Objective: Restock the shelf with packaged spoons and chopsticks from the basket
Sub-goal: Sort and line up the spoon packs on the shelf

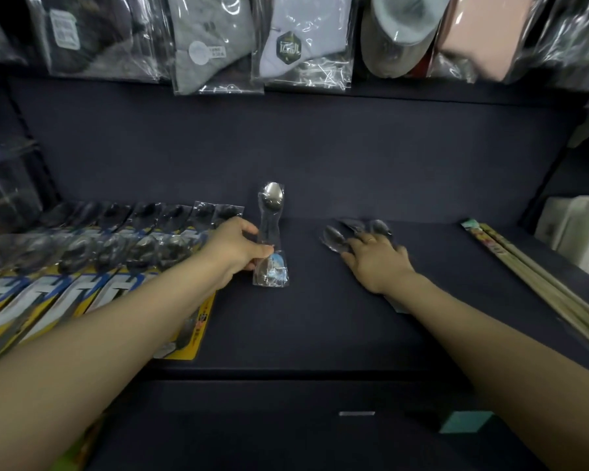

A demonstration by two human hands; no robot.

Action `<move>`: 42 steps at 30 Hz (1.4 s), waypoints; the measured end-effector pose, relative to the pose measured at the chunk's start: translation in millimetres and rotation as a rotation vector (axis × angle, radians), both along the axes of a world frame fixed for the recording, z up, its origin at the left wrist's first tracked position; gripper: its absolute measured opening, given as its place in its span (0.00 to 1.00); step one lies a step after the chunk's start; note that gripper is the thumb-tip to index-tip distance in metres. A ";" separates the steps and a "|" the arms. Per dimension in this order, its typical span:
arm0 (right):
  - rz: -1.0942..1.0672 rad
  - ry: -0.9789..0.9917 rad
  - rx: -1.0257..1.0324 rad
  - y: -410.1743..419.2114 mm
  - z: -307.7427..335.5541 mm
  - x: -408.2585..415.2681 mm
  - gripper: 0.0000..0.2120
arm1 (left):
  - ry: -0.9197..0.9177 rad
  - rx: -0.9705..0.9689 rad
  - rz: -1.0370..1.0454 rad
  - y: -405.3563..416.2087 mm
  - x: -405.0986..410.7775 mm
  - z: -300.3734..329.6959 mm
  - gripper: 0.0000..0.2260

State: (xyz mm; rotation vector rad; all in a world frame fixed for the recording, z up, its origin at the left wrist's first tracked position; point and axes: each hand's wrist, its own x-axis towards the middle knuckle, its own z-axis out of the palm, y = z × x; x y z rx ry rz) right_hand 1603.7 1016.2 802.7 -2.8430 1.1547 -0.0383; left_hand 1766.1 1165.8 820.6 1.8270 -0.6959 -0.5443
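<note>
My left hand [236, 247] grips a clear-wrapped metal spoon pack [271, 232] near the middle of the dark shelf [313, 321], its bowl pointing to the back. My right hand [376, 258] lies palm down on a small bunch of wrapped spoons [335, 236]; their bowls stick out past the fingers, and I cannot tell whether the fingers grip them. Along the left of the shelf runs a row of carded spoon packs [92, 266] with yellow and blue cards. Packaged chopsticks [538, 280] lie at the right end. No basket shows.
Bagged socks [215, 45] hang above the shelf's back edge. A clear box [4, 188] stands at the far left and white containers [578, 229] at the far right. The shelf's front lip [320, 375] runs below my arms, with a lower tier beneath.
</note>
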 end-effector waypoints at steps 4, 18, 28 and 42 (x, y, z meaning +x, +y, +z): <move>0.021 -0.086 0.042 -9.9 0.5 -0.7 0.21 | 0.043 -0.035 -0.002 -26.6 -6.2 -8.6 0.14; -0.089 -0.233 0.153 -20.8 7.7 17.8 0.14 | -0.688 0.533 -0.486 -20.4 -8.3 -5.5 0.33; -0.182 -0.337 0.466 -16.9 32.4 20.7 0.09 | -0.787 0.454 -0.441 -24.5 -3.1 -11.4 0.30; 0.196 -1.163 0.968 24.5 91.8 -21.0 0.15 | -0.221 -0.369 -0.252 -21.7 -98.9 28.1 0.02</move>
